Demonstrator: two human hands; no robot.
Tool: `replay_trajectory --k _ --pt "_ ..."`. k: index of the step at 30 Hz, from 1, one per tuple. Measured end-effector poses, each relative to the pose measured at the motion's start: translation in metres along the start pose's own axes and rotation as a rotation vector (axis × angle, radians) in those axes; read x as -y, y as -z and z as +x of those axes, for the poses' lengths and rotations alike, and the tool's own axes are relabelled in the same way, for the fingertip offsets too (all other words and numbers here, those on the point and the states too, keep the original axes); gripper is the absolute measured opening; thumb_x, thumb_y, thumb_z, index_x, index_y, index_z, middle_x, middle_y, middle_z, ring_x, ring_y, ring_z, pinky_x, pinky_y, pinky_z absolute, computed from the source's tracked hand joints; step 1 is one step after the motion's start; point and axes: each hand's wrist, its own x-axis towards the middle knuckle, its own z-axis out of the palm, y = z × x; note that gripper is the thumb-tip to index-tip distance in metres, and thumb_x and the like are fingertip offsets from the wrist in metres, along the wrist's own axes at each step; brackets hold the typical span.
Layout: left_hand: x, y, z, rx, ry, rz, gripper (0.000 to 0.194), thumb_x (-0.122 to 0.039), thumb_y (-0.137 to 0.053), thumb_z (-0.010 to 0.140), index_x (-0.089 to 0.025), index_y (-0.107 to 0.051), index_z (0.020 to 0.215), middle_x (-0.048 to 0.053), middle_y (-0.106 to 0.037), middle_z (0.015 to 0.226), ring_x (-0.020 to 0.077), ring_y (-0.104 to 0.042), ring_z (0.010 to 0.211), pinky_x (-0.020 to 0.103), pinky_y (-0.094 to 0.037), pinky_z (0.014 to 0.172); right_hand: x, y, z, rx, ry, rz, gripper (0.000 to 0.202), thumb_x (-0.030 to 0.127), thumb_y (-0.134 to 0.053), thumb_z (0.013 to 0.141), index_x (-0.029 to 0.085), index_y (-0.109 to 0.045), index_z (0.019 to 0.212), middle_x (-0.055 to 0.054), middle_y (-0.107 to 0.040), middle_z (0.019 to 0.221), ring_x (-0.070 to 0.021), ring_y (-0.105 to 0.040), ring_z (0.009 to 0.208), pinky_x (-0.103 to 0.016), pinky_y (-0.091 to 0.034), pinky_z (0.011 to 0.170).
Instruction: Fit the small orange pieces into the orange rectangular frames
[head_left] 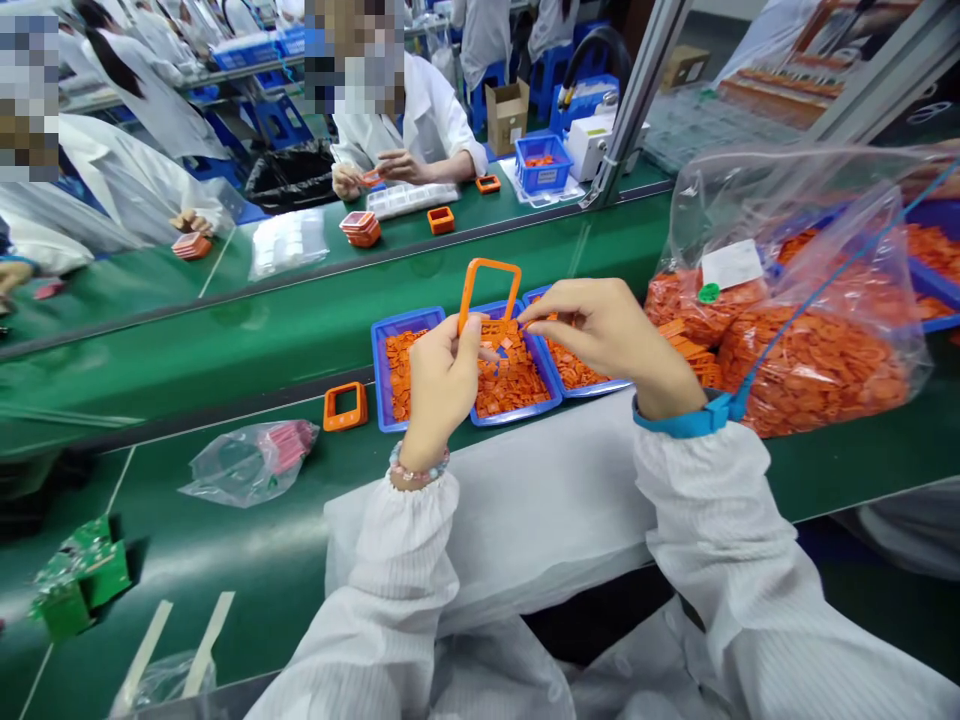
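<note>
My left hand (444,385) is closed on the lower left side of an orange square frame (495,266), which it holds upright over the blue trays. To the right, my right hand (600,325) is pinched, its fingertips near the lower right corner of that frame; a small orange bit shows at the tips, too small to name. Beneath the hands stand a left blue tray (382,385), a middle blue tray (517,408) and a right blue tray (600,388), all with small orange parts. Another orange frame (345,407) lies left of the trays.
White sheet material (547,500) lies before me. Bulging clear bags (817,350) of orange parts stand at right. A plastic bag with pink pieces (255,460) and green circuit boards (82,580) lie left. Across the raised green ledge (292,330), a person (412,110) handles an orange piece.
</note>
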Motion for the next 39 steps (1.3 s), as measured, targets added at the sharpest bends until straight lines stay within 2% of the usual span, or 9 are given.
replay_trajectory --k 3,8,13,19,24,27,30,36,39 --pt "-0.001 -0.002 -0.002 0.026 0.016 -0.041 0.041 -0.052 -0.051 0.101 -0.017 -0.072 0.103 0.003 -0.074 0.070 0.0143 -0.072 0.063 0.022 -0.049 0.055 0.012 -0.015 0.000 -0.051 0.079 0.024 0.016 0.017 -0.066 0.089 0.020 -0.082 0.091 -0.004 -0.078 0.088 -0.0165 -0.068 0.080 -0.029 -0.048 0.074" --pt "-0.004 -0.003 -0.003 0.026 0.004 -0.039 0.040 -0.050 -0.049 0.102 -0.018 -0.072 0.106 0.004 -0.076 0.077 0.0146 -0.074 0.069 0.022 -0.051 0.057 0.009 -0.029 0.001 -0.120 0.000 0.087 0.009 0.016 -0.073 0.084 0.018 -0.081 0.085 -0.003 -0.078 0.081 -0.0139 -0.065 0.067 -0.026 -0.045 0.064" --pt "-0.003 -0.007 -0.004 0.020 -0.051 0.033 0.037 -0.046 -0.048 0.103 -0.018 -0.072 0.104 0.002 -0.076 0.074 0.0142 -0.072 0.067 0.024 -0.051 0.062 0.006 -0.031 0.002 -0.158 -0.036 0.044 0.009 0.016 -0.074 0.082 0.019 -0.079 0.074 -0.003 -0.076 0.078 -0.0156 -0.066 0.070 -0.027 -0.045 0.066" --pt "-0.003 -0.010 -0.010 0.005 -0.104 0.160 0.039 -0.047 -0.046 0.104 -0.019 -0.072 0.097 0.001 -0.072 0.070 0.0147 -0.069 0.065 0.026 -0.048 0.064 0.009 -0.029 -0.001 -0.115 -0.050 -0.090 0.014 0.016 -0.070 0.087 0.020 -0.081 0.078 -0.003 -0.077 0.079 -0.0162 -0.067 0.071 -0.028 -0.042 0.066" --pt "-0.004 -0.012 -0.012 0.010 -0.134 0.256 0.040 -0.046 -0.044 0.104 -0.019 -0.071 0.091 0.001 -0.067 0.064 0.0149 -0.065 0.061 0.026 -0.045 0.064 0.018 -0.029 -0.005 -0.096 -0.119 -0.289 0.016 0.023 -0.068 0.091 0.023 -0.082 0.083 -0.002 -0.079 0.086 -0.0201 -0.070 0.080 -0.031 -0.041 0.069" --pt "-0.006 -0.012 -0.013 0.014 -0.135 0.281 0.038 -0.044 -0.045 0.104 -0.020 -0.072 0.095 0.001 -0.069 0.067 0.0147 -0.064 0.060 0.026 -0.042 0.062 0.020 -0.030 -0.005 -0.121 -0.172 -0.317 0.017 0.029 -0.069 0.091 0.023 -0.080 0.079 -0.003 -0.077 0.081 -0.0194 -0.067 0.073 -0.032 -0.041 0.068" --pt "-0.009 -0.010 -0.013 0.007 -0.128 0.236 0.038 -0.045 -0.045 0.104 -0.020 -0.073 0.098 0.001 -0.071 0.068 0.0147 -0.065 0.061 0.026 -0.043 0.062 0.018 -0.031 -0.002 -0.156 -0.198 -0.214 0.021 0.035 -0.072 0.089 0.022 -0.077 0.073 -0.003 -0.074 0.074 -0.0175 -0.063 0.067 -0.032 -0.043 0.066" --pt "-0.011 -0.004 -0.009 0.000 -0.074 -0.005 0.039 -0.051 -0.049 0.102 -0.020 -0.073 0.108 0.000 -0.070 0.067 0.0133 -0.068 0.062 0.024 -0.049 0.062 -0.001 -0.039 0.007 -0.230 -0.249 0.236 0.030 0.043 -0.081 0.079 0.017 -0.072 0.069 -0.003 -0.070 0.068 -0.0141 -0.058 0.061 -0.028 -0.044 0.059" --pt "-0.005 0.001 -0.002 -0.004 0.002 -0.136 0.045 -0.057 -0.051 0.100 -0.019 -0.072 0.108 0.001 -0.071 0.069 0.0127 -0.069 0.060 0.022 -0.050 0.056 -0.015 -0.050 0.010 -0.134 -0.255 0.273 0.034 0.043 -0.068 0.091 0.016 -0.072 0.071 -0.003 -0.069 0.065 -0.0128 -0.057 0.056 -0.027 -0.043 0.057"
